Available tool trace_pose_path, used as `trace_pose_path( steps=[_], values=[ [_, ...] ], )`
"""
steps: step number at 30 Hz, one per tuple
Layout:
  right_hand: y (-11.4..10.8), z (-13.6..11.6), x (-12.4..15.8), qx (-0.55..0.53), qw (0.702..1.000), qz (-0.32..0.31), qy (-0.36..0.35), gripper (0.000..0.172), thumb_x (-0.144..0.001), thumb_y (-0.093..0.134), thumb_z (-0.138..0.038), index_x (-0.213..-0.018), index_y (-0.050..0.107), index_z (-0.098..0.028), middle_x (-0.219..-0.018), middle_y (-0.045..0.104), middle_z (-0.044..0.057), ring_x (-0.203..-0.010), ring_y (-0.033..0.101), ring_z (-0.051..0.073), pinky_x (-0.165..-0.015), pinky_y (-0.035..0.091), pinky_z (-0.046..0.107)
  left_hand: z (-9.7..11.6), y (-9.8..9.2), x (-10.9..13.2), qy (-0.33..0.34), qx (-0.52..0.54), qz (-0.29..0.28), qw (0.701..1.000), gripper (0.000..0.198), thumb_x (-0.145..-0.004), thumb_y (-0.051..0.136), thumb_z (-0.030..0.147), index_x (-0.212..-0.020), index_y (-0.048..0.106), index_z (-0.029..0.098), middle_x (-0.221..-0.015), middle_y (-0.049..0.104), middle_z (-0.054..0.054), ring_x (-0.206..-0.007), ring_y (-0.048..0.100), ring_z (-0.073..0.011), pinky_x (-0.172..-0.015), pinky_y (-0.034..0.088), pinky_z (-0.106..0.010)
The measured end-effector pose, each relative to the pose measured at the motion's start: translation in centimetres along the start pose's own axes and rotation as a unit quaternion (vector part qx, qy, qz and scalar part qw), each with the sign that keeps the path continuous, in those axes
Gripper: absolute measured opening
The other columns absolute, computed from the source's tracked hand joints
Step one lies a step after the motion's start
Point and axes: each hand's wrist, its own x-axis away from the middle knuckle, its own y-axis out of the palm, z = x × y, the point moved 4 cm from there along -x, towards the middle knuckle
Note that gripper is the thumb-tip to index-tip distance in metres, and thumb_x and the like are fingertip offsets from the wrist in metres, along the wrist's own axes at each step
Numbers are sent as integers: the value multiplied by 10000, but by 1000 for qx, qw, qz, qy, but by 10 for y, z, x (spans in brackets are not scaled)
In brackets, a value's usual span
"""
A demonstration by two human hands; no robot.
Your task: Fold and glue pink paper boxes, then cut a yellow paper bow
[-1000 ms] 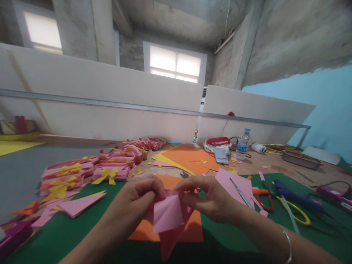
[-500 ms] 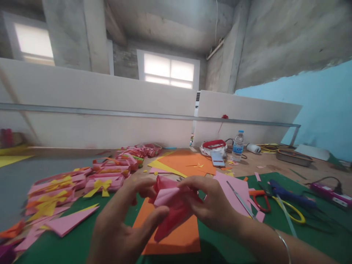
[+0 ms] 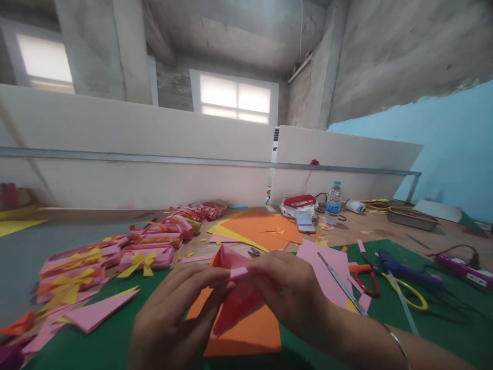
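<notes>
The left hand [image 3: 169,308] is pinching the left side of a pink folded-paper piece [image 3: 241,303], its thumb and fingertips closing tightly on it. The right hand [image 3: 292,288] is pressing its thumb and fingers together on the piece's right side. Together they are holding it above a flat orange paper sheet [image 3: 254,339], which is lying on a dark green mat [image 3: 84,352]. Toward the mat's right edge, scissors with orange-red handles [image 3: 370,285] are lying beside a blue glue gun [image 3: 408,270]. Pink paper bags with yellow bows [image 3: 146,257] are clustering around the mat's far left edge. A clear plastic bottle with a blue cap [image 3: 333,204] is standing near the far edge of the brown tabletop [image 3: 377,231].
</notes>
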Motion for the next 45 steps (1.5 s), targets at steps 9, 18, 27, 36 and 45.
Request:
trace_pose_path(
  steps=[9, 18, 27, 36, 45],
  values=[
    [-2, -4, 2, -17, 1000, -3, -3, 98, -819, 571, -149, -741, 629, -162, -705, 653, 27, -645, 587, 119, -600, 458, 223, 8, 2, -6, 3, 24, -24, 999, 26, -787, 589, 210, -783, 581, 235, -834, 558, -8, -808, 541, -164, -700, 436, -252],
    [1, -9, 2, -20, 998, -34, -39, 162, -858, 509, -153, -753, 632, -164, -665, 624, 33, -620, 550, 123, -569, 432, 228, -1, -7, -7, 33, -6, 35, 999, 313, -706, 688, 353, -990, 570, 296, -1116, 563, -5, -1093, 495, -210, -924, 392, -310],
    [6, -1, 6, -75, 994, -47, 59, 148, -812, 591, -193, -939, 660, -163, -692, 655, 28, -627, 584, 126, -594, 450, 234, -14, 4, -7, -189, 161, -95, 964, 258, -700, 656, 430, -915, 629, 289, -727, 693, 37, -698, 642, -173, -743, 500, -300],
    [5, 2, 2, -177, 964, -120, 159, 106, -719, 651, -122, -615, 670, -119, -554, 566, 0, -530, 507, 81, -508, 354, 183, 1, 15, -7, -186, 192, -188, 945, 164, -697, 641, 372, -630, 675, 226, -645, 649, 6, -633, 582, -159, -591, 433, -249],
    [0, 17, -5, -196, 944, -121, 237, 120, -728, 621, -148, -663, 721, -148, -630, 529, 3, -605, 497, 103, -535, 353, 218, -11, 10, -15, -244, 261, -147, 922, 294, -730, 596, 473, -925, 705, 282, -933, 717, 3, -896, 616, -201, -765, 472, -241]
  ],
)
